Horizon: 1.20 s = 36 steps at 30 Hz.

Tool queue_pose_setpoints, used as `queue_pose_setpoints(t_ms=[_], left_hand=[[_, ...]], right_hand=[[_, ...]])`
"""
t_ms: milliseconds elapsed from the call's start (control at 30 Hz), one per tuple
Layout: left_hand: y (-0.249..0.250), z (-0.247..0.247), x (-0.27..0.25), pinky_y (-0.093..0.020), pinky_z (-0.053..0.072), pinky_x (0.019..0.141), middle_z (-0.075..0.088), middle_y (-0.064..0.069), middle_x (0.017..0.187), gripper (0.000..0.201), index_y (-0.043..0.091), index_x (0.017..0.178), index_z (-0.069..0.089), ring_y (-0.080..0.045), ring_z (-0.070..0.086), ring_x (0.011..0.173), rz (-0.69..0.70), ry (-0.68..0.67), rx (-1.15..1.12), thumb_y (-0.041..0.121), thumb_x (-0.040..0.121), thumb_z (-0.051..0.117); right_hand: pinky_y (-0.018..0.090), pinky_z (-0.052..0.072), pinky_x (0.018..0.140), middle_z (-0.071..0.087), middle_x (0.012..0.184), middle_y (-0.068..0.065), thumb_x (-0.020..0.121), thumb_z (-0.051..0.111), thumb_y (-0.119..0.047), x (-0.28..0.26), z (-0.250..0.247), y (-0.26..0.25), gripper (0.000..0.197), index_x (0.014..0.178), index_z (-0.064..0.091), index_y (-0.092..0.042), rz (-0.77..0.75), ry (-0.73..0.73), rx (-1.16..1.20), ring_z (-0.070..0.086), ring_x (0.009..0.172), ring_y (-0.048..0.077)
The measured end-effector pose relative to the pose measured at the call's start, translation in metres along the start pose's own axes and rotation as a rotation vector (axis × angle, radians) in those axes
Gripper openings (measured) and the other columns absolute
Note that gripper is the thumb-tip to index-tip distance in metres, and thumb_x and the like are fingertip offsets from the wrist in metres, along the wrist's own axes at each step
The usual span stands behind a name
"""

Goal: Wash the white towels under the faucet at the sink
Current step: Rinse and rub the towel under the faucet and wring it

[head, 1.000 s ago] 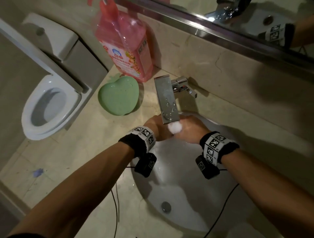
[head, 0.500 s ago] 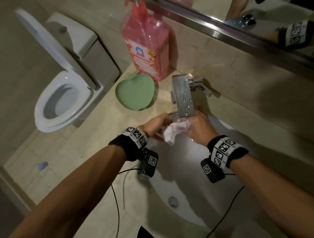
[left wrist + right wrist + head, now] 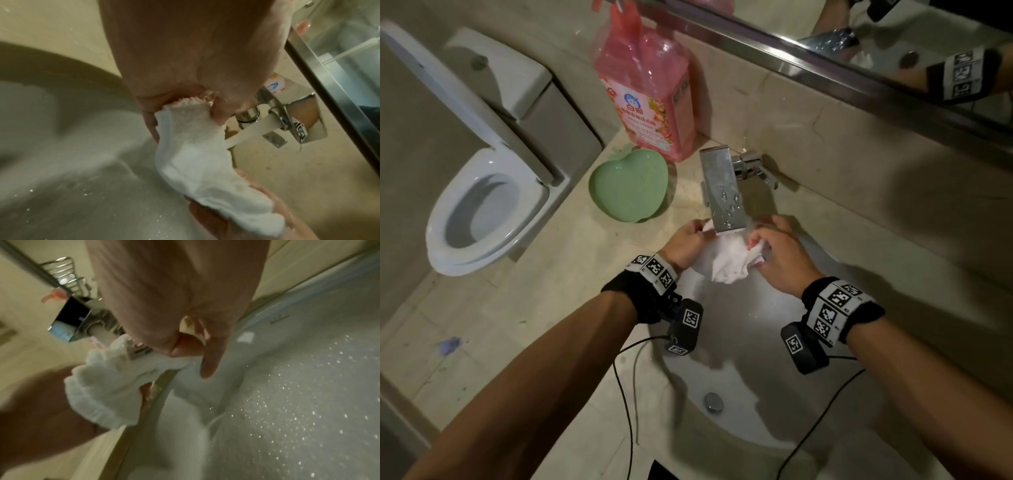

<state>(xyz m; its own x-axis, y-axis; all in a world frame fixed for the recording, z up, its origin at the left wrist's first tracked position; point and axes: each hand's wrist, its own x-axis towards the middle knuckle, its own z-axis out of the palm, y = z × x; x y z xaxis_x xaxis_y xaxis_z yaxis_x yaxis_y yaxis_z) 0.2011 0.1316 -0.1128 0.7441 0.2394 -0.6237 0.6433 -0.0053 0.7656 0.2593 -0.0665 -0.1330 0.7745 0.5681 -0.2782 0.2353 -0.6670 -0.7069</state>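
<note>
A small white towel [image 3: 729, 260] hangs stretched between both hands just under the flat chrome faucet [image 3: 720, 192], over the back of the white sink [image 3: 756, 394]. My left hand [image 3: 686, 241] pinches one corner of the towel [image 3: 191, 123] between thumb and fingers. My right hand [image 3: 774, 250] grips the other bunched end [image 3: 115, 382]. In the left wrist view a flat sheet of water [image 3: 246, 131] runs from the spout onto the cloth. Water droplets speckle the basin [image 3: 287, 402].
A green apple-shaped dish [image 3: 628, 186] and a large pink detergent bottle [image 3: 650, 89] stand left of the faucet on the beige counter [image 3: 534, 308]. The drain [image 3: 714, 401] lies in the near basin. A toilet [image 3: 482, 212] sits at far left, a mirror [image 3: 893, 41] behind.
The towel was a tight ball squeezed between both hands under the spout; the hands have drawn apart and it now hangs spread out between them.
</note>
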Motion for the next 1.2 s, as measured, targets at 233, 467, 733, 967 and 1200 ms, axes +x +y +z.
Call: queue_pose_setpoints(t_ms=[233,467,733,967,1200], left_hand=[[0.001,-0.025,-0.016,-0.027,0.052,0.054,0.063,-0.009,0.085,0.014,0.011,0.100,0.048,-0.020,0.061,0.065,0.041,0.011,-0.103,0.006,0.093,0.059],[-0.008,-0.036,-0.022,-0.030,0.051,0.059,0.068,-0.001,0.082,0.038,0.018,0.101,0.060,-0.017,0.064,0.067,0.051,-0.044,-0.091,0.034,0.071,0.075],[-0.006,-0.036,-0.029,-0.028,0.049,0.052,0.061,-0.002,0.074,0.020,0.021,0.081,0.048,-0.017,0.058,0.060,0.110,0.070,-0.278,0.016,0.076,0.067],[-0.005,-0.035,-0.026,-0.050,0.052,0.086,0.062,-0.025,0.110,0.034,-0.005,0.125,0.049,-0.033,0.061,0.093,-0.012,0.096,-0.256,0.006,0.093,0.057],[-0.001,-0.024,-0.018,-0.025,0.047,0.051,0.058,-0.008,0.081,0.023,0.022,0.092,0.056,-0.023,0.055,0.066,-0.003,-0.032,-0.054,-0.001,0.090,0.058]], right_hand=[[0.031,0.057,0.082,0.072,0.109,0.006,0.080,0.066,-0.010,0.004,0.000,0.001,0.018,0.080,0.080,-0.022,0.273,-0.204,0.821,0.070,0.100,0.025],[0.045,0.051,0.104,0.068,0.126,0.004,0.074,0.087,-0.006,0.014,0.004,-0.025,0.077,0.140,0.048,-0.014,0.237,-0.201,0.556,0.065,0.118,0.021],[0.048,0.054,0.099,0.076,0.113,0.005,0.074,0.082,-0.003,0.018,0.011,-0.034,0.049,0.120,0.069,-0.013,0.335,-0.200,0.691,0.070,0.111,0.027],[0.035,0.051,0.090,0.073,0.116,0.003,0.057,0.080,-0.037,0.013,0.017,-0.022,0.069,0.121,0.064,-0.015,0.399,-0.209,0.669,0.067,0.111,0.020],[0.021,0.050,0.080,0.064,0.116,-0.013,0.086,0.060,-0.018,0.007,-0.001,-0.011,0.066,0.147,0.037,-0.030,0.203,-0.063,0.327,0.063,0.106,0.016]])
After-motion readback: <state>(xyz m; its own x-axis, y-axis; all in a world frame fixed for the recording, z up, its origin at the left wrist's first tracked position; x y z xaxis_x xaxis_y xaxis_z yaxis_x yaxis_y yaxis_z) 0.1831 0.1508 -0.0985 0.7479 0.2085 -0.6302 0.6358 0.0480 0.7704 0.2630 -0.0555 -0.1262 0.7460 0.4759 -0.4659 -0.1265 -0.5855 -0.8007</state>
